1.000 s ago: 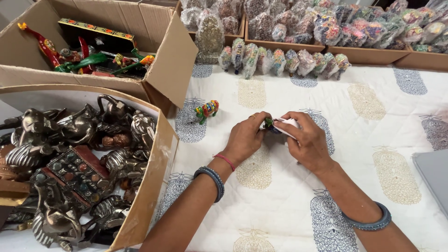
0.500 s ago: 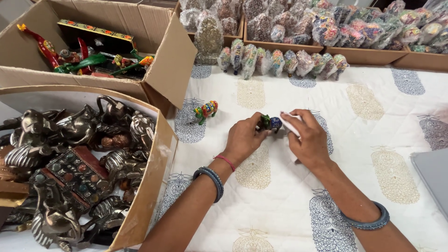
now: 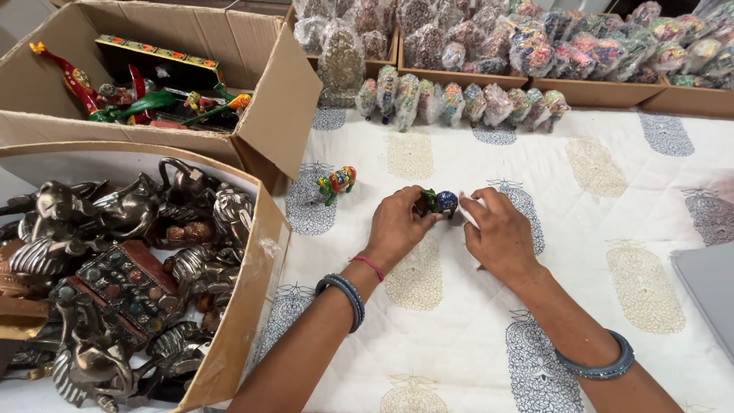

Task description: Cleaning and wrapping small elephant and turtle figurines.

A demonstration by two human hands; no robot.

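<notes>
A white tablecloth [image 3: 474, 321] printed with blue and ochre leaf motifs covers the surface in front of you. At the centre of the view you hold a small painted figurine [image 3: 441, 202], dark blue and green, just above or on the cloth; which one, the picture does not settle. Your left hand [image 3: 397, 227] pinches it from the 9 o'clock side, thumb and fingertips closed on its green end. Your right hand [image 3: 501, 233] comes in from 3 o'clock, fingers curled together, their tips touching the blue end; something white shows under its fingers, too hidden to identify.

At 10 o'clock from the figurine, apart from your hands, a multicoloured elephant figure [image 3: 337, 182] stands on the cloth. At 12 o'clock runs a row of wrapped painted figures [image 3: 459, 103], with cardboard trays [image 3: 604, 90] of more wrapped pieces behind it. At 9 o'clock an open cardboard box [image 3: 245, 306] holds dark metal figurines [image 3: 130, 252]. At 11 o'clock a second open box [image 3: 283, 99] holds bright red and green painted pieces [image 3: 145, 95]. A grey flat object [image 3: 707, 291] lies at 4 o'clock, at the frame edge.
</notes>
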